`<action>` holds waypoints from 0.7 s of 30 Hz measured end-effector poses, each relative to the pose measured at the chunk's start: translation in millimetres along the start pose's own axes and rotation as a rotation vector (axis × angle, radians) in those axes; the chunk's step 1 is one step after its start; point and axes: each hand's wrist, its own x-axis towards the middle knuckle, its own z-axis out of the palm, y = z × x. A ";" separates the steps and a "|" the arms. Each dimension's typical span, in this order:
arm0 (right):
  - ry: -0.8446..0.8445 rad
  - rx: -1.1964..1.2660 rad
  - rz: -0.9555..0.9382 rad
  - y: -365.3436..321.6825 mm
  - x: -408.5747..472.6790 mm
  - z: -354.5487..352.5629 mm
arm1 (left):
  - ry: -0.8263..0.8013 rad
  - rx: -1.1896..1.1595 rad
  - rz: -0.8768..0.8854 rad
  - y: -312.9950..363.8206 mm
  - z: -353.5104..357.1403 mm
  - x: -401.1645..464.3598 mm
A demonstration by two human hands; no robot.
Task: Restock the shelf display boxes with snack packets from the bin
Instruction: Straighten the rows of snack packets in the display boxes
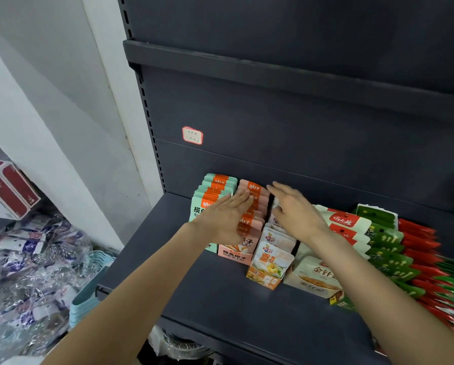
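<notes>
Left hand (224,218) flat, fingers straight, pressing on row of pink-and-orange snack packets (251,222) standing in pink cardboard display box (233,255) on dark grey metal shelf (220,293). Right hand (294,212) released, fingers extended, over adjacent white-and-orange packets (272,256). Teal plastic bin (86,299) lower left, beside shelf.

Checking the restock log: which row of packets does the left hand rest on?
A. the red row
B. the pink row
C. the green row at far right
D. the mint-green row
B: the left hand lies flat, fingers straight, on the pink packets, beside the mint-green packets.
</notes>
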 end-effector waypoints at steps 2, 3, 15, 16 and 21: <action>0.074 -0.010 0.003 11.3 -8.9 -9.6 | 0.030 -0.135 0.007 7.3 -5.4 -4.7; 0.092 -0.016 0.013 18.0 -12.9 -13.3 | 0.051 -0.196 0.015 11.8 -8.1 -5.4; 0.050 -0.206 0.142 68.4 -38.2 -15.0 | 0.124 -0.220 0.085 48.4 0.8 47.7; 0.051 -0.206 0.144 69.3 -37.1 -15.2 | 0.099 -0.204 0.094 48.7 2.5 53.2; 0.070 -0.212 0.157 74.3 -30.0 -12.4 | 0.032 -0.155 0.048 45.9 -0.7 73.6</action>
